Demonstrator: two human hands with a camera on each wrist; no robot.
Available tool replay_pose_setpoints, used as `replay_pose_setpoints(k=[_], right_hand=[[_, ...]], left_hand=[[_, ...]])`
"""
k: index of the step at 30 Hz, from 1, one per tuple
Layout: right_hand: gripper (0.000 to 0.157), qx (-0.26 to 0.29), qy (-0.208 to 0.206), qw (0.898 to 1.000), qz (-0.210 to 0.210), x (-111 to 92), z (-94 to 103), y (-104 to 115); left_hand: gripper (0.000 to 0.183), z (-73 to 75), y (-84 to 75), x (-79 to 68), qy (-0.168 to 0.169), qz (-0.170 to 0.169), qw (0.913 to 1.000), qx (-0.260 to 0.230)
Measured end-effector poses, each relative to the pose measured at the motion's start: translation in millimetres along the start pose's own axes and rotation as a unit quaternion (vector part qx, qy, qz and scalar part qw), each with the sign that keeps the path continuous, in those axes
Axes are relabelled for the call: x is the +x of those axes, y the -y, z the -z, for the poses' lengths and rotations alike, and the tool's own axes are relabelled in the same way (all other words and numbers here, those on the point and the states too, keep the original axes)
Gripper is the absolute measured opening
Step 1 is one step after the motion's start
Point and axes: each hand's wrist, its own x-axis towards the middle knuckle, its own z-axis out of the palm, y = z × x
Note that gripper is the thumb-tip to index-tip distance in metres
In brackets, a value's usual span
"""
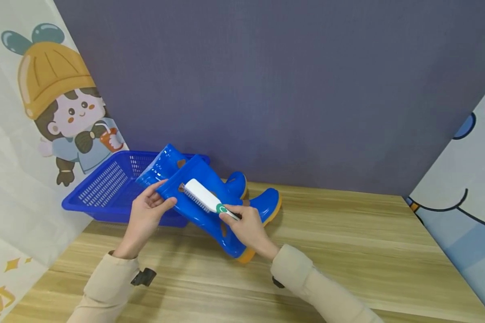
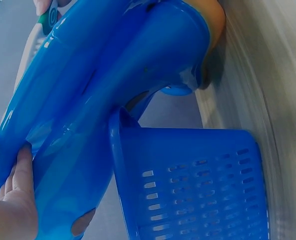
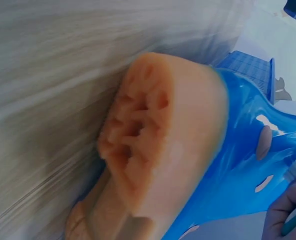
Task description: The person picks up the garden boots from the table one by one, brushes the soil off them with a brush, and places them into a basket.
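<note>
A blue rain boot [image 1: 204,172] with an orange sole [image 3: 133,130] lies tilted in front of me, its heel low near the table. My left hand [image 1: 145,216] grips the boot's top rim, with the thumb outside and the fingers at the opening. In my right hand [image 1: 248,226] is a scrub brush [image 1: 202,194] with a white head and green-and-white handle. Its bristles face down against the boot's shaft. Behind lies a second blue boot [image 1: 163,165], partly hidden by the first, its shaft over the basket.
A blue perforated plastic basket [image 1: 78,205] stands at the left on the wooden table [image 1: 331,242], close behind the left hand. A grey-purple panel [image 1: 287,89] rises at the table's back edge. Printed cartoon sheets hang at both sides.
</note>
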Motion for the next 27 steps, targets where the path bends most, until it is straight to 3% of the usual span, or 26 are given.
replay_pose_setpoints(k=[7, 18, 27], right_hand=[[0.038, -0.026, 0.005, 1.0, 0.005, -3, 7.9, -7], [0.031, -0.003, -0.016, 0.999, -0.042, -6, 27.3, -1], [0.033, -0.029, 0.01, 0.999, -0.04, 7, 13.7, 7]], left_hand=[[0.058, -0.3, -0.6, 0.0, 0.0, -0.001, 1.0, -0.001], [0.058, 2.2, -1.0, -1.5, -0.004, 0.0, 1.0, 0.007], [0.059, -0.5, -1.4, 0.3, 0.01, 0.005, 0.9999, -0.007]])
